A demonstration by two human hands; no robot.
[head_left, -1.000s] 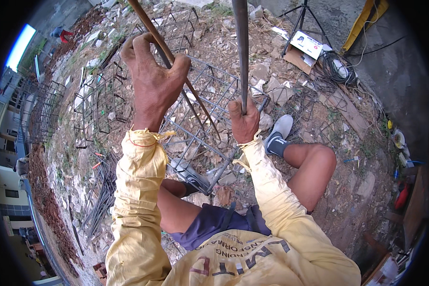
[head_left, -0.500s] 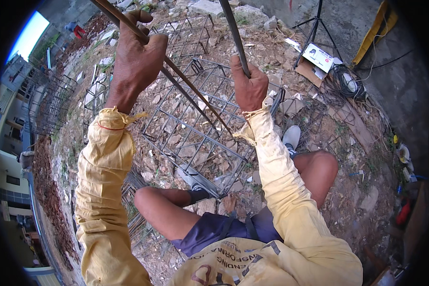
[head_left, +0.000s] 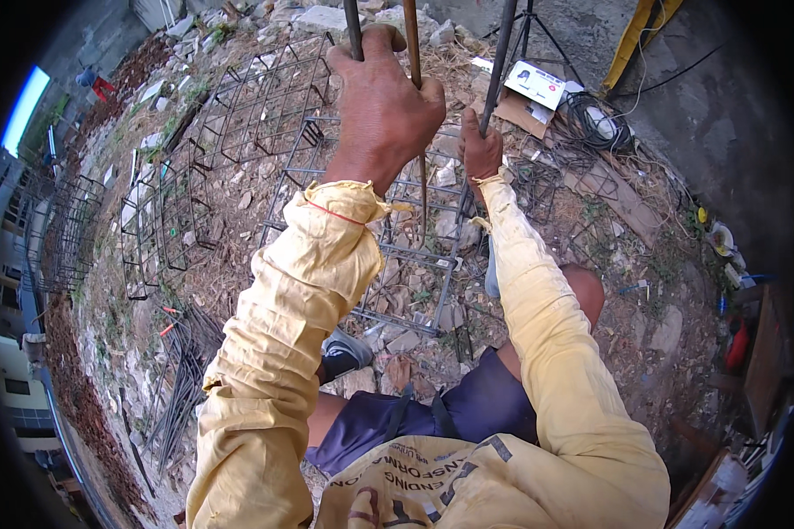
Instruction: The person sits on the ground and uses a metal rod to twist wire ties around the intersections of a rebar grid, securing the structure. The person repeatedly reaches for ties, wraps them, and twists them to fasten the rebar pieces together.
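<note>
Rusty steel rods [head_left: 412, 53] are clamped by the left hand [head_left: 384, 106], a dark bar [head_left: 500, 62] by the right hand [head_left: 480, 150], positioning over the rebar cage [head_left: 397, 264]; steady lowering probably needed next.

Ground [head_left: 238, 264]: bare earth strewn with stones, rubble and dry grass.
Rebar cages [head_left: 265, 106]: several welded steel grids lie flat on the rubble.
Loose rebar bundle [head_left: 181, 388]: lies at the left, near the cages.
Cardboard [head_left: 516, 110]: flat, upper right, with a white box [head_left: 535, 84] on it.
Cable coil [head_left: 595, 123]: just beside the cardboard.
</note>
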